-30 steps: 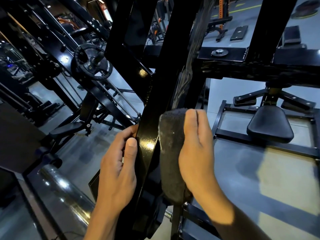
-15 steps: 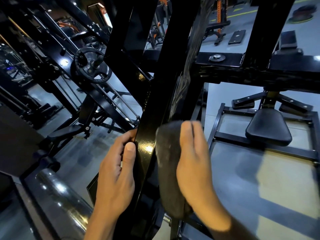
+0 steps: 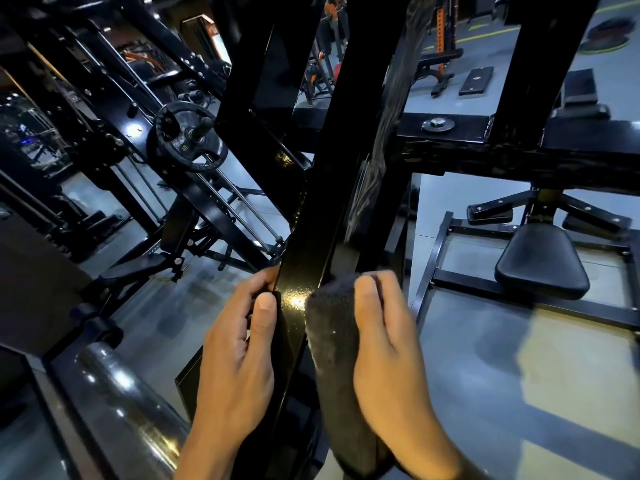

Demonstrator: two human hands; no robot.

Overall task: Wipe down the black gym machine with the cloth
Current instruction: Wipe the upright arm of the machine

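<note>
Our right hand (image 3: 388, 344) wraps the dark cloth (image 3: 332, 341) against the black gym machine's upright beam (image 3: 311, 244) while our left hand (image 3: 239, 344) grips its edge; beyond, a weight plate (image 3: 188, 138). Pressed unevenly, the cloth could slide off the glossy beam.

The left hand (image 3: 239, 355) grips the slanted black machine beam (image 3: 322, 216) with its thumb laid along it, while the right hand (image 3: 388, 351) presses a dark cloth (image 3: 332, 337) against the beam's right side, a padded seat (image 3: 540, 261) beyond.
</note>
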